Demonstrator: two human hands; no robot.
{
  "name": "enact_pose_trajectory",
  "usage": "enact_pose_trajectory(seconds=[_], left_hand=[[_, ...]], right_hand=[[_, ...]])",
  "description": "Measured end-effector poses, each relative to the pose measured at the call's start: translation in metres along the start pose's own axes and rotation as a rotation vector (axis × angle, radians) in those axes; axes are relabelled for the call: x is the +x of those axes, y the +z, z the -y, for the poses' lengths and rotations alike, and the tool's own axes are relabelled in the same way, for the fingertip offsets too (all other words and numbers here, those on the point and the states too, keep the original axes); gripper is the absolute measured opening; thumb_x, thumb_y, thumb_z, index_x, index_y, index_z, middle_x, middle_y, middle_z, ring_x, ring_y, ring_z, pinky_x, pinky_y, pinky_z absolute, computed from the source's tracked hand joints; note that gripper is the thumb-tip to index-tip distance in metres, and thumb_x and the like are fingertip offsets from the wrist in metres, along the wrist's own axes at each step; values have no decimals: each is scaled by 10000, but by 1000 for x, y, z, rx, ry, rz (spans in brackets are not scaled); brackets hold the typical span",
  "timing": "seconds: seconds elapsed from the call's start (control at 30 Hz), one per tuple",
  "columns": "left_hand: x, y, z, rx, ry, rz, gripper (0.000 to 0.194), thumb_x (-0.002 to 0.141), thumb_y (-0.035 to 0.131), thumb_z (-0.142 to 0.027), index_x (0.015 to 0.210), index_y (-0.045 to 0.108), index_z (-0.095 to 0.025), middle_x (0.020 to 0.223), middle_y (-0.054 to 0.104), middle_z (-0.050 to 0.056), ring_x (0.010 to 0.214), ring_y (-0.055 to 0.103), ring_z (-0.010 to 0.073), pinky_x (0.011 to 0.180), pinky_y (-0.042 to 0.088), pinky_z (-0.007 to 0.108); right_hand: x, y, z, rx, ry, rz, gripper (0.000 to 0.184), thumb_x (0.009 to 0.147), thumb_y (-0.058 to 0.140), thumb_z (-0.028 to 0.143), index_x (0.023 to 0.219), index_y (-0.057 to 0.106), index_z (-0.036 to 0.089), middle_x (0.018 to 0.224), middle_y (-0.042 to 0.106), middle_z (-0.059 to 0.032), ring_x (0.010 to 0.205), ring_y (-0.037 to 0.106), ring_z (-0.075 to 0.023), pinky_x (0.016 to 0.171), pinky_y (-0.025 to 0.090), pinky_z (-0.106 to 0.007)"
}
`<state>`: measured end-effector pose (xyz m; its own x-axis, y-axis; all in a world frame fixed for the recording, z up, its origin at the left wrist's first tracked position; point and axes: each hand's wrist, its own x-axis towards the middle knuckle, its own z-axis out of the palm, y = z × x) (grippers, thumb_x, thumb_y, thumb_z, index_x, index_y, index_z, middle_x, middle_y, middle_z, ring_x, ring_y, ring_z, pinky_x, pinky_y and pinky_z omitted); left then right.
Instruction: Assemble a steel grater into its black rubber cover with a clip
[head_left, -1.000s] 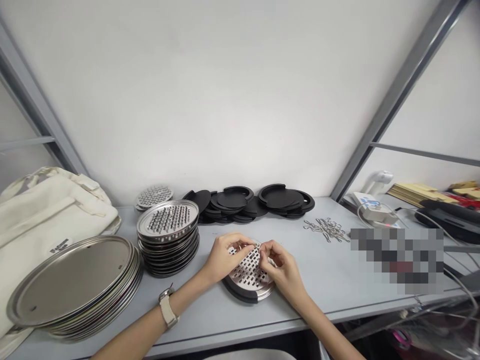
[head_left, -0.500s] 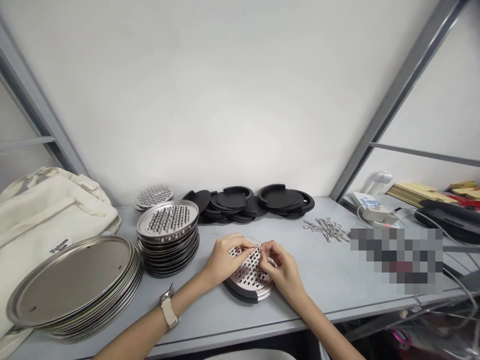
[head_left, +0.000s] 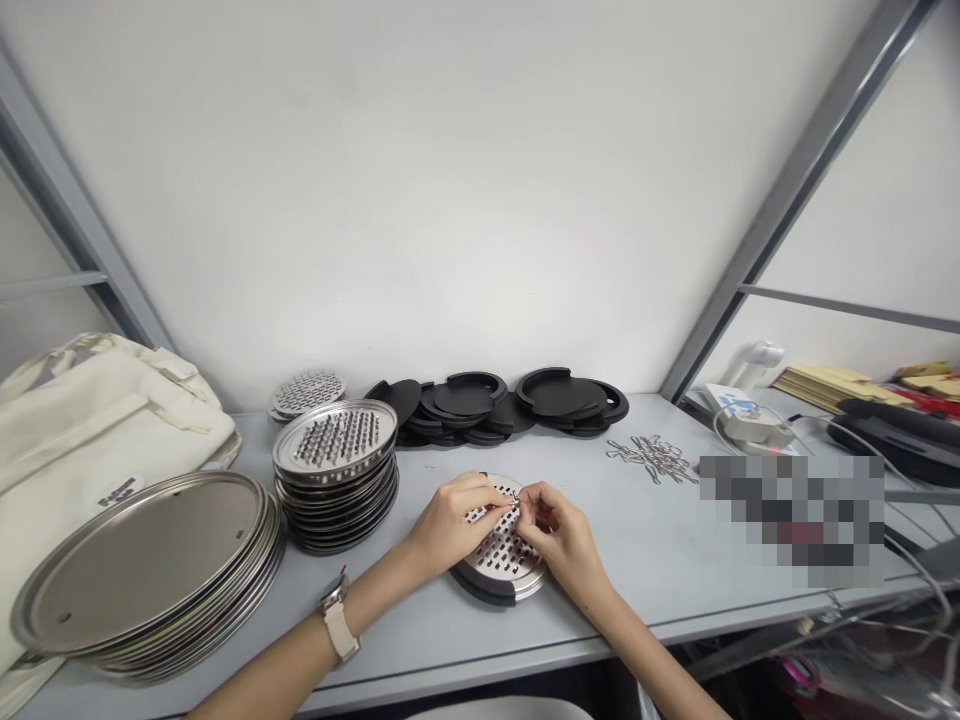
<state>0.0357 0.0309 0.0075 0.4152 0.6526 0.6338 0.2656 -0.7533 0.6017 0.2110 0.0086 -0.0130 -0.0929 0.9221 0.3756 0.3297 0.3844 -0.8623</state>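
A round perforated metal disc [head_left: 501, 553] lies on a black ring base near the table's front edge. My left hand [head_left: 450, 522] rests on its left side, fingers pinched at the far rim. My right hand [head_left: 559, 540] sits on its right side, fingertips meeting the left ones around a small wire clip [head_left: 515, 496] at the disc's far edge. Both hands pinch this clip; how it sits on the disc is hidden by my fingers.
A stack of perforated discs [head_left: 335, 473] stands to the left, with plain metal trays [head_left: 146, 570] further left and a white bag [head_left: 90, 420]. Black rings [head_left: 495, 400] lie at the back. Loose wire clips [head_left: 651, 456] lie right; cables and a charger [head_left: 750, 420] beyond.
Both hands have shifted slightly nearer and lower on the disc; the pinch on the clip stays.
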Motion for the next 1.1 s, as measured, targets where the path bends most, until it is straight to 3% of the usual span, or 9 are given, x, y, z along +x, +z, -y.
enact_pose_trajectory(seconds=[0.13,0.33,0.53,0.73,0.93,1.1], left_hand=[[3,-3,-3,9,1,5,114,842,591,-137,866,698,-168,826,662,35,795,599,136,759,457,234],[10,-6,-10,-75,-159,-63,79,819,618,-162,824,696,-175,792,675,21,751,604,134,721,460,222],[10,-6,-8,-226,-265,-42,100,812,632,-224,843,695,-154,814,680,43,761,618,146,711,481,225],[10,-5,-6,-216,-261,-26,123,816,630,-251,827,693,-146,819,684,54,782,620,159,724,481,237],[12,-10,-13,-207,-170,35,91,807,639,-205,824,719,-163,795,683,44,753,613,151,721,476,246],[11,-10,-16,-183,-160,41,88,813,630,-187,835,714,-179,823,685,33,772,616,146,736,472,240]], right_hand=[[1,0,3,76,27,-1,68,832,548,218,781,519,184,677,465,25,614,446,-121,567,377,-223],[5,-2,11,250,32,101,179,921,476,338,838,537,191,712,519,3,685,511,-140,646,422,-241],[4,-3,7,308,-33,17,162,879,567,320,1004,537,221,889,573,-29,836,560,-172,744,453,-269],[5,-5,6,262,10,52,170,878,563,354,887,603,190,778,599,-25,734,552,-162,667,444,-255],[6,-6,5,321,127,71,248,842,589,417,827,591,169,680,546,2,619,500,-137,574,408,-240],[5,-7,9,221,54,86,204,874,542,380,845,566,180,682,508,14,619,471,-131,574,390,-235]])
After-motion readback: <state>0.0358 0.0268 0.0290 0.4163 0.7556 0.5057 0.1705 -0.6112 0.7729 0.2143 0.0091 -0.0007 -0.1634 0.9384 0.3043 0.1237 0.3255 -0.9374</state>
